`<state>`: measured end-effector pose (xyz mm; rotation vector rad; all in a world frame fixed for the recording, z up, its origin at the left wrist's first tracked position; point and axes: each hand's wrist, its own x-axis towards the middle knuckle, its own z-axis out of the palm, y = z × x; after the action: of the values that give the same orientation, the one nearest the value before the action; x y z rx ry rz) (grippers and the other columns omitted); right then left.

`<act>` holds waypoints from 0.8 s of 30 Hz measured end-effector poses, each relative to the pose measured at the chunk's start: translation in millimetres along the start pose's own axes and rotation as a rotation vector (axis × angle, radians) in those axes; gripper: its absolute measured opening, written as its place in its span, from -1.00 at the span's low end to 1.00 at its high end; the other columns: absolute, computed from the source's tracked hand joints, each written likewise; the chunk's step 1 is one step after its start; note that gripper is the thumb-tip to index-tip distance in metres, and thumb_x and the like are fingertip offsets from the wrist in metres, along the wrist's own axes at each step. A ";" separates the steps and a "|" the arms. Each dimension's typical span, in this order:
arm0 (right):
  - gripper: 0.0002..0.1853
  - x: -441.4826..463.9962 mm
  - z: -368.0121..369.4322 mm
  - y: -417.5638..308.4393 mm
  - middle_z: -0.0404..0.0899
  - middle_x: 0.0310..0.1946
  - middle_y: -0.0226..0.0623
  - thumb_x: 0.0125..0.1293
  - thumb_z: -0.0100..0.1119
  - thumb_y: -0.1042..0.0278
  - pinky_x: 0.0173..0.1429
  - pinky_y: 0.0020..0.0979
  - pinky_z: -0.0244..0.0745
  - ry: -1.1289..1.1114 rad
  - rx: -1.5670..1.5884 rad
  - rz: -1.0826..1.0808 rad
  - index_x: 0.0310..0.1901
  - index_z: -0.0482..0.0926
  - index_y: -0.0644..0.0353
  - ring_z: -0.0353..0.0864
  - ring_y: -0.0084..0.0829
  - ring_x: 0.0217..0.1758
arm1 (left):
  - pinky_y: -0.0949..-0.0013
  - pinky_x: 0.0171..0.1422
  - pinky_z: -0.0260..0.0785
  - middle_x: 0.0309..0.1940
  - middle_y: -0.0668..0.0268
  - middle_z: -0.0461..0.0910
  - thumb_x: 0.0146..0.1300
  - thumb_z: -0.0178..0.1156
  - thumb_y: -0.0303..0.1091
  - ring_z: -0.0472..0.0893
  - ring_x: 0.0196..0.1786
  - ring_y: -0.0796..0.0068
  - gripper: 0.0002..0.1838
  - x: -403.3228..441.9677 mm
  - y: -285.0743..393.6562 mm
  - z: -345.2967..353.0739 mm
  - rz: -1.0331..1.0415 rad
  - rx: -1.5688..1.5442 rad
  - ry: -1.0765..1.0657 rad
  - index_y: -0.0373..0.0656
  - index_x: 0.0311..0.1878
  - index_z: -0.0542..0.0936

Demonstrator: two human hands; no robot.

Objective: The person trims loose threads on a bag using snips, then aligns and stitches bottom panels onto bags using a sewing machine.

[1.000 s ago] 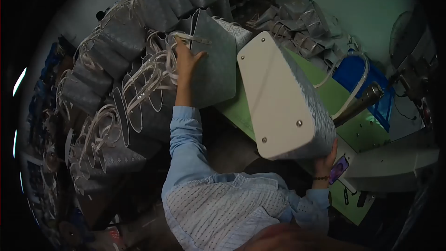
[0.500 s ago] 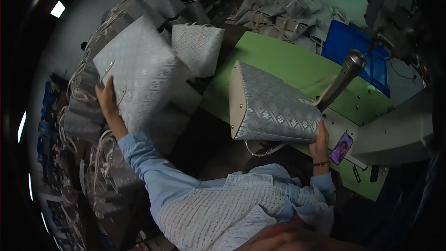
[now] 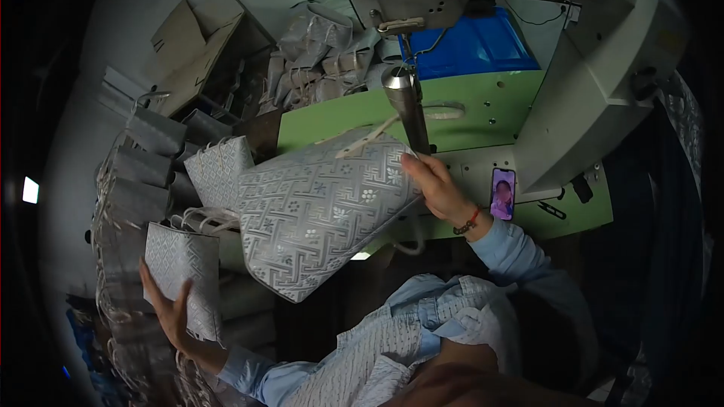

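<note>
My right hand (image 3: 445, 192) is closed on the edge of a large silver-grey patterned tote bag (image 3: 324, 218), thumb on its face. The bag is tilted, with a pale strap tab (image 3: 366, 142) on its upper side, beside the metal post (image 3: 407, 105) of the sewing machine. My left hand (image 3: 173, 313) has its fingers spread against a paler patterned bag (image 3: 185, 260) at lower left. Whether that hand bears any of this bag's weight cannot be seen. Another patterned bag (image 3: 220, 173) with handles stands behind the two.
The sewing machine (image 3: 581, 105) rises at the right over a green table (image 3: 483, 105). A phone (image 3: 503, 194) lies near its base, beside a small black tool (image 3: 552, 211). Behind are a blue bin (image 3: 475, 45), heaped bags (image 3: 324, 53) and a wooden cabinet (image 3: 204, 53). More bags (image 3: 139, 196) line the left.
The view has turned right. My right hand has brought the large tote bag leftward and changed its tilt. My left hand has lowered with a bag, and its fingers have spread.
</note>
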<state>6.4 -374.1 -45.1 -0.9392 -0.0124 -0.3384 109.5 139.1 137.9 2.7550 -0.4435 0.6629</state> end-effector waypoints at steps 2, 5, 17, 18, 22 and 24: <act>-0.68 7.7 -3.2 -11.2 0.60 -0.20 -0.52 0.50 0.07 0.14 -0.15 -0.59 0.42 -0.041 -0.031 -0.026 -0.09 0.64 0.25 0.51 -0.71 -0.25 | -0.04 0.54 -0.05 0.57 -0.08 -0.14 -0.17 0.57 0.10 -0.08 0.61 0.03 0.39 6.5 105.1 19.4 0.375 -0.327 -0.290 -0.23 0.57 -0.14; -0.68 16.7 5.9 -40.1 0.64 -0.13 -0.44 0.50 0.05 0.15 -0.14 -0.58 0.50 -0.068 -0.010 -0.110 -0.08 0.63 0.25 0.60 -0.66 -0.23 | -0.06 0.54 -0.04 0.58 -0.03 -0.12 -0.01 0.45 0.22 -0.07 0.59 -0.07 0.31 20.0 168.7 48.0 0.639 -0.288 -0.271 -0.18 0.58 -0.16; -0.56 37.0 -25.8 -94.1 0.62 0.04 -0.29 0.54 -0.08 0.08 0.14 -0.36 0.54 0.037 0.205 -0.159 0.19 0.48 0.27 0.61 -0.45 0.07 | 0.03 0.34 0.34 0.30 -0.13 0.36 0.21 0.23 0.22 0.44 0.31 0.01 -0.19 91.9 261.5 101.2 0.753 -1.035 0.212 -0.25 0.32 0.43; -0.56 38.3 -33.9 -95.9 0.61 0.05 -0.27 0.53 -0.05 0.09 0.13 -0.36 0.53 0.174 0.117 -0.147 0.19 0.48 0.28 0.60 -0.45 0.08 | -0.04 0.39 0.26 0.34 -0.14 0.29 0.10 0.27 0.35 0.39 0.35 -0.05 -0.06 94.2 275.2 105.1 0.906 -1.000 0.161 -0.24 0.35 0.41; -0.55 52.2 -106.6 -71.1 0.58 0.09 -0.22 0.51 0.01 0.10 0.11 -0.36 0.52 0.350 -0.027 0.046 0.19 0.47 0.32 0.60 -0.45 0.07 | -0.15 0.43 0.15 0.40 -0.13 0.14 -0.31 0.48 0.35 0.24 0.42 -0.18 0.22 113.4 323.8 138.5 1.120 -0.694 -0.114 -0.22 0.41 0.36; -0.54 50.0 -134.5 -54.9 0.56 0.09 -0.21 0.52 0.01 0.08 0.10 -0.34 0.52 0.363 -0.036 0.121 0.18 0.47 0.34 0.60 -0.44 0.05 | -0.14 0.46 0.11 0.40 -0.09 0.14 -0.30 0.49 0.31 0.19 0.45 -0.16 0.21 121.6 334.7 166.8 1.056 -0.704 -0.259 -0.19 0.44 0.33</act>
<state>19.6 -524.5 -73.9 -0.8991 0.3823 -0.3936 159.9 -250.4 116.2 1.7782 -1.8187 0.2251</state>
